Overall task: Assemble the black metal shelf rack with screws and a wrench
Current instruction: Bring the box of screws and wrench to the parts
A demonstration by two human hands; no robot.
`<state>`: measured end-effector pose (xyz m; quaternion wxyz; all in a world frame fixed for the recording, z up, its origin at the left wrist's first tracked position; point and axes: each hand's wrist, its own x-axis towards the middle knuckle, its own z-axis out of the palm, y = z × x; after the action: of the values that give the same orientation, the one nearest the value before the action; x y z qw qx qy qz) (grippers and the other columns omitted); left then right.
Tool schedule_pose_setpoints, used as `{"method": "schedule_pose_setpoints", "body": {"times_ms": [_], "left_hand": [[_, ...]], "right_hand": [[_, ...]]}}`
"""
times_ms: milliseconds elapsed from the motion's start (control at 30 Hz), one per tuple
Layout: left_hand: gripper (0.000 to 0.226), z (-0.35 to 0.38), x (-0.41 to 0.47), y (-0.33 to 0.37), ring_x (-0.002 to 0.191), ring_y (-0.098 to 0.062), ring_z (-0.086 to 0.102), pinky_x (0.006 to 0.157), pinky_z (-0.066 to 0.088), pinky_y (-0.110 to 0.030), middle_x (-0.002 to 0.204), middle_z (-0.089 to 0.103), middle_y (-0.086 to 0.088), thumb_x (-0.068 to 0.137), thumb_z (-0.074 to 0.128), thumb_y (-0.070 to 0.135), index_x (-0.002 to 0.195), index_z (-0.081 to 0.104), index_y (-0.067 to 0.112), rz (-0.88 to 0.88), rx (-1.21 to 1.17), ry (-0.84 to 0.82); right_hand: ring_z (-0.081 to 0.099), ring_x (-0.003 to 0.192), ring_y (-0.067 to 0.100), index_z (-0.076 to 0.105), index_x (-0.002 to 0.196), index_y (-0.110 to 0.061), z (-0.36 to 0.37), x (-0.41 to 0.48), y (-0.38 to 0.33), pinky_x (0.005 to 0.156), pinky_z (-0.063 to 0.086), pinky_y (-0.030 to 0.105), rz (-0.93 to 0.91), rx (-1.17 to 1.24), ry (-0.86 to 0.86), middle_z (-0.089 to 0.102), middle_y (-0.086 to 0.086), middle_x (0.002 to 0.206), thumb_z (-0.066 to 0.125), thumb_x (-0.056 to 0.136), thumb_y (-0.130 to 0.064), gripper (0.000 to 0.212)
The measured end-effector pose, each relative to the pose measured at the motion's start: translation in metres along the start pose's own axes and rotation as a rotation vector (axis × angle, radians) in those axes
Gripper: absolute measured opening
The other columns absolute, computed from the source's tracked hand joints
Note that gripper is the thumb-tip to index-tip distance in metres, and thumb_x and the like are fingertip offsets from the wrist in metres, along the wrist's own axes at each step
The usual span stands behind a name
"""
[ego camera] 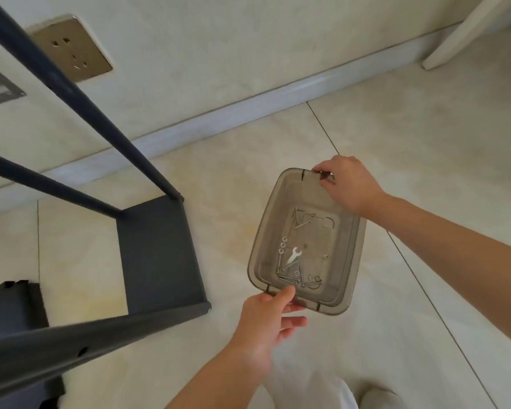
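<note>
A smoky clear plastic tray [348,249] hangs above the tiled floor, held at both ends. My left hand [266,323] grips its near rim, thumb on top. My right hand [348,184] grips the far rim handle. Inside the tray lie a small silver wrench [293,256], several long screws [301,221] and several nuts [283,245]. The black metal shelf rack [157,252] stands at the left, its dark posts [71,93] rising toward me from a flat bottom shelf.
A wall with a gold socket plate [71,48] and a pale skirting board [248,110] runs behind the rack. A white furniture leg [469,33] stands at the top right. My pale trouser leg and shoe [378,397] show at the bottom.
</note>
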<state>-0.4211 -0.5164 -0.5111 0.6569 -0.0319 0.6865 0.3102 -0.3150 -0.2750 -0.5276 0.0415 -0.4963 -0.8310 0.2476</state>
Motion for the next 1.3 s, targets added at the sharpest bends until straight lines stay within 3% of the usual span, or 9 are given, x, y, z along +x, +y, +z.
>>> {"method": "schedule_pose_setpoints", "body": {"times_ms": [100,267,367,600,700,867,1000,1133,1300], "left_hand": [[0.024,-0.002,0.008,-0.012,0.072,-0.018,0.075,0.095,0.052,-0.037,0.085,0.079,-0.001,0.098,0.063,0.027,0.106,0.067,0.005,0.042,0.011,-0.018],[0.019,-0.007,0.012,-0.031,0.074,-0.021,0.075,0.083,0.055,-0.034,0.085,0.078,-0.003,0.098,0.063,0.024,0.101,0.067,0.006,0.072,-0.071,-0.001],[0.023,-0.008,0.011,-0.038,0.075,-0.022,0.075,0.087,0.054,-0.035,0.087,0.078,-0.003,0.098,0.064,0.028,0.105,0.067,0.006,0.052,-0.075,-0.023],[0.041,-0.017,0.016,-0.04,0.08,-0.02,0.077,0.086,0.059,-0.036,0.1,0.075,0.003,0.085,0.073,0.053,0.108,0.065,0.02,-0.007,0.044,0.079],[0.049,-0.028,0.021,-0.031,0.093,-0.021,0.071,0.084,0.06,-0.038,0.114,0.061,0.004,0.081,0.077,0.051,0.119,0.055,0.03,0.12,-0.027,0.188],[0.041,-0.026,0.035,-0.007,0.11,-0.011,0.059,0.094,0.048,-0.035,0.121,0.061,0.011,0.089,0.072,0.038,0.125,0.054,0.034,0.375,0.08,0.225],[0.012,-0.018,0.047,0.002,0.095,0.002,0.056,0.071,0.04,-0.019,0.106,0.063,0.018,0.097,0.061,0.03,0.107,0.058,0.037,0.467,0.184,0.22],[0.014,-0.011,0.061,0.006,0.09,-0.006,0.057,0.072,0.042,-0.025,0.097,0.061,0.014,0.104,0.047,0.024,0.099,0.056,0.034,0.509,0.258,0.256],[0.017,-0.009,0.071,0.018,0.091,-0.005,0.059,0.072,0.044,-0.02,0.097,0.062,0.015,0.104,0.049,0.025,0.094,0.056,0.037,0.519,0.277,0.223]], "right_hand": [[0.054,0.11,0.033,0.066,0.125,-0.015,0.014,-0.001,0.005,0.093,0.047,0.043,-0.013,-0.035,-0.009,0.065,0.011,0.113,0.05,0.096,-0.007,0.034],[0.057,0.109,0.03,0.067,0.123,-0.014,0.027,-0.008,0.002,0.093,0.046,0.037,-0.035,-0.014,-0.006,0.067,0.01,0.114,0.052,0.096,-0.008,0.031],[0.056,0.111,0.029,0.066,0.125,-0.013,0.03,-0.015,-0.002,0.094,0.044,0.035,-0.06,0.0,-0.008,0.066,0.01,0.116,0.051,0.097,-0.007,0.032],[0.033,0.136,0.033,0.042,0.146,-0.005,0.032,-0.06,0.001,0.112,0.029,0.037,-0.021,0.009,0.134,0.044,0.015,0.145,0.052,0.091,0.001,0.056],[0.028,0.14,0.036,0.034,0.148,0.0,0.037,-0.093,-0.001,0.116,0.024,0.038,0.039,0.062,0.179,0.035,0.018,0.15,0.055,0.092,-0.001,0.06],[0.019,0.146,0.033,0.016,0.153,-0.004,0.054,-0.136,-0.006,0.118,0.021,0.04,0.25,0.208,0.164,0.021,0.016,0.157,0.054,0.095,-0.011,0.07],[0.036,0.136,0.036,0.006,0.155,-0.011,0.064,-0.14,-0.006,0.107,0.035,0.046,0.371,0.378,0.049,0.03,0.017,0.152,0.041,0.1,-0.013,0.066],[0.055,0.111,0.039,-0.005,0.156,-0.018,0.067,-0.122,-0.008,0.091,0.047,0.047,0.395,0.395,-0.005,0.048,0.022,0.138,0.036,0.097,-0.003,0.073],[0.059,0.097,0.036,-0.009,0.155,-0.016,0.062,-0.097,-0.003,0.08,0.046,0.043,0.417,0.363,0.003,0.054,0.027,0.128,0.039,0.094,0.004,0.08]]}}
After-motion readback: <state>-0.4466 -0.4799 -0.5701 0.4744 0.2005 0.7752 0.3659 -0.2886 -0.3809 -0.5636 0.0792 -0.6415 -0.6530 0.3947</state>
